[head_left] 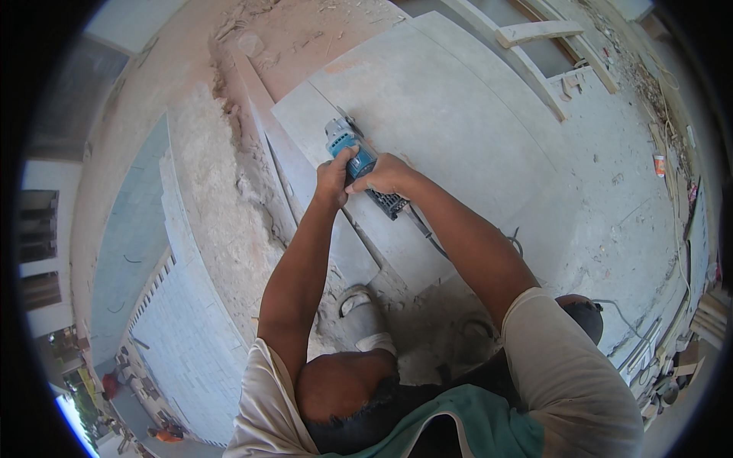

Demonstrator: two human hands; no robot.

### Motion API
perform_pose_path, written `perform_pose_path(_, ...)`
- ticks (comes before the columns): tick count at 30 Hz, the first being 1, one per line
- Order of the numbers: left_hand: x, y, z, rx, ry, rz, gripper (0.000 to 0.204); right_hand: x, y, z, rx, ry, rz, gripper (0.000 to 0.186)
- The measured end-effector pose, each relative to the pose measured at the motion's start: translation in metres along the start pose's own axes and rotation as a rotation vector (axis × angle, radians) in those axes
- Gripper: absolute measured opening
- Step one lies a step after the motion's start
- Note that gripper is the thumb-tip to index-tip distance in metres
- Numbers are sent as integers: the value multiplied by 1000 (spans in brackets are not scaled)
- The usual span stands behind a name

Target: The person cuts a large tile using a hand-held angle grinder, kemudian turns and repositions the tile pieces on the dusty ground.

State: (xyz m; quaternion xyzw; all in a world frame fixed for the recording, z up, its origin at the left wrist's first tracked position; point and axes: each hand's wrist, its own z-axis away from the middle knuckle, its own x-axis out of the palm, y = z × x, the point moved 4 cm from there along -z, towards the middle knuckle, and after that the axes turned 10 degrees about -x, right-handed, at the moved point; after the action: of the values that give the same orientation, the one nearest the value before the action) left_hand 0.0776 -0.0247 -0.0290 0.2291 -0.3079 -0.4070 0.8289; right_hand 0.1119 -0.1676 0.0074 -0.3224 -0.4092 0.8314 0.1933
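Observation:
Both of my hands are wrapped round a blue and grey angle grinder point(362, 162) over a large pale stone slab point(458, 114). My left hand point(333, 179) grips its left side, thumb along the blue body. My right hand point(388, 174) closes over the rear part of the body from the right. The grinder's metal head point(338, 130) points away from me, on a straight dark cut line in the slab. Its disc is mostly hidden beneath the head. A dark power cord point(427, 233) runs from its back end under my right forearm.
A rough broken concrete edge point(252, 175) borders the slab on the left, with bluish tiled paving point(183, 328) beyond. Wooden frame pieces point(538, 32) lie at the far right. My shoe point(363, 317) stands close to the slab's near edge. Cables and scrap line the right side.

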Motion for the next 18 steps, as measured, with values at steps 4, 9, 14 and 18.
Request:
perform_pose_path(4,2,-3,5,8,4,-10,42,-1,0,6,-5,-1,7,77)
perform_pose_path(9,1,-4,8,-3,12,-25,43,0,-3,12,-17,12,-47,71)
perform_pose_path(14,5,-4,11,7,14,-21,44,0,-2,11,-5,7,-53,72)
perform_pose_path(18,4,-5,10,12,16,-27,46,0,-1,11,-8,4,-29,79)
